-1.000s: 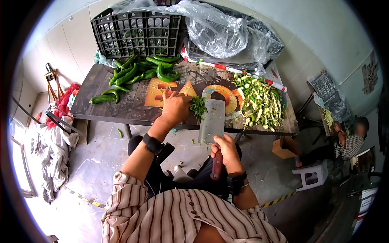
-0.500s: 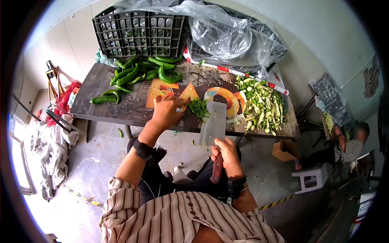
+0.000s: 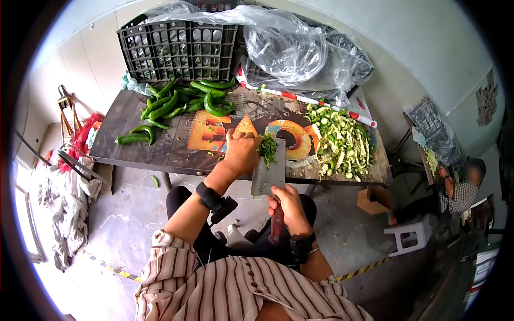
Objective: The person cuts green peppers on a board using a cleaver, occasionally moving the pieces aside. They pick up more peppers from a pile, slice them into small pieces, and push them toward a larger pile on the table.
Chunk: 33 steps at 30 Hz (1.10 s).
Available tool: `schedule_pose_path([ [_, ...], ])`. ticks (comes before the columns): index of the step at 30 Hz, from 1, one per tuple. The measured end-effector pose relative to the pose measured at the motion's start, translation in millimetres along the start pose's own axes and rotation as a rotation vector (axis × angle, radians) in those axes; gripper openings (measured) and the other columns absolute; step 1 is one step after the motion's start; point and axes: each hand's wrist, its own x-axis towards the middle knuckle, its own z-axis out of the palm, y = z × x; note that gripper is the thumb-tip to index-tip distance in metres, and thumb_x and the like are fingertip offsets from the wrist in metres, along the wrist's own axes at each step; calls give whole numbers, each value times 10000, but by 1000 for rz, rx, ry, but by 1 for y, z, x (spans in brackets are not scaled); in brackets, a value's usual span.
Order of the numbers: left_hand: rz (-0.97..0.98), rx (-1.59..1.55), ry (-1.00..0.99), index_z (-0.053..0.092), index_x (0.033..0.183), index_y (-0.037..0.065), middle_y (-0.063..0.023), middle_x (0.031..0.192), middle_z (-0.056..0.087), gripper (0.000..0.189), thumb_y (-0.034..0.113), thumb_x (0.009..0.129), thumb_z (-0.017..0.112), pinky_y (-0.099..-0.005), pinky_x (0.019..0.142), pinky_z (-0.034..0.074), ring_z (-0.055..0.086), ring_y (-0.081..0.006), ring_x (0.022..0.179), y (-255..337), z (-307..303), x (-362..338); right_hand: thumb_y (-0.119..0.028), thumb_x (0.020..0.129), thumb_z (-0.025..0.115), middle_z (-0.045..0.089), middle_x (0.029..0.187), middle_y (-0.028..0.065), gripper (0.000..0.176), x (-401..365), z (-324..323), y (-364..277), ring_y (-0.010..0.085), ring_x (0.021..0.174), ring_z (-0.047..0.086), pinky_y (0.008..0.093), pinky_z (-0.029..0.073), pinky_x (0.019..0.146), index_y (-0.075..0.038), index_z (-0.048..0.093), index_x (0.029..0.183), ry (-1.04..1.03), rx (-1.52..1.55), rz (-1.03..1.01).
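Note:
My right hand [image 3: 289,207] is wrapped round the wooden handle of a broad cleaver [image 3: 269,174], whose blade lies flat at the table's front edge. Shredded green pepper [image 3: 267,151] rests on the upper part of the blade. Against the blade's left side is my left hand [image 3: 242,153], its fingers bent beside the shreds; whether they pinch any is hidden. Whole green peppers [image 3: 170,105] lie at the table's back left, two more [image 3: 135,137] nearer its left end. A heap of chopped pepper pieces [image 3: 342,140] covers the right end.
Behind the peppers stands a black crate [image 3: 179,51], with clear plastic bags [image 3: 289,51] to its right. A red-and-white roll [image 3: 305,99] crosses the table's back. At the far right a person [image 3: 465,192] sits near a white stool [image 3: 409,235]. A cardboard box [image 3: 373,200] is on the floor.
The cleaver has moved left, and the shredded pepper now lies on its blade. My left hand has moved right, up to the blade and the shreds.

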Motion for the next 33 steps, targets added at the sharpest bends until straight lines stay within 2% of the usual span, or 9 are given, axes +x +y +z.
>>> schedule_pose_path([
  [5,40,21,76,604,1147,103,-55,978,626,392,135,756,625,-537,1049,252,594,-246,995,4,-3,-13,-133,904,560,426,703,16,124,1,-2,1,125,524,477,308,428,423,-49,487,849,-19,18,-5],
  [9,33,-8,223,609,1128,115,-63,1027,596,382,113,746,623,-517,1020,285,542,-251,1055,1,-2,-21,-151,898,573,422,696,15,140,4,-7,8,127,525,472,305,420,432,-58,487,840,-43,43,-6],
  [13,-48,19,232,610,1130,134,-52,1038,583,380,107,751,618,-512,981,309,516,-251,1076,-8,-6,-23,-151,914,564,418,680,-1,138,3,-7,7,105,529,464,282,420,419,-69,493,829,-41,45,22],
  [15,-85,85,138,607,1149,160,-42,1034,578,395,104,758,611,-507,958,317,521,-244,1054,-11,-9,-20,-153,916,562,418,680,-2,143,2,-6,6,103,529,462,279,419,419,-70,491,824,-42,39,12],
  [23,-78,22,114,714,962,188,-15,940,603,234,127,767,598,-486,946,318,532,-221,1033,-11,7,-1,-148,905,569,425,684,13,127,4,-6,1,126,525,472,303,420,435,-56,499,852,-50,10,8],
  [25,-32,16,223,723,934,195,-2,895,612,217,129,778,587,-473,938,322,541,-213,1012,-8,14,-2,-145,905,571,423,683,11,124,5,-7,2,126,525,470,304,419,434,-58,500,852,-56,10,7],
  [29,-43,-81,188,714,921,183,-30,959,624,233,102,785,543,-524,988,287,525,-240,1062,3,20,-5,-138,903,571,423,682,9,116,7,-9,4,126,531,466,302,416,437,-63,496,855,-53,34,16],
  [31,-37,-47,161,697,988,171,-33,980,618,258,107,785,551,-531,986,288,522,-245,1063,6,21,-9,-136,903,570,423,682,9,113,7,-9,5,126,534,464,301,414,439,-66,494,858,-56,38,16],
  [33,-25,-41,267,669,1048,158,-34,983,607,293,104,780,562,-518,986,294,525,-246,1036,8,18,-13,-132,904,567,424,682,7,107,6,-8,5,126,538,463,298,409,441,-68,490,865,-62,33,6],
])
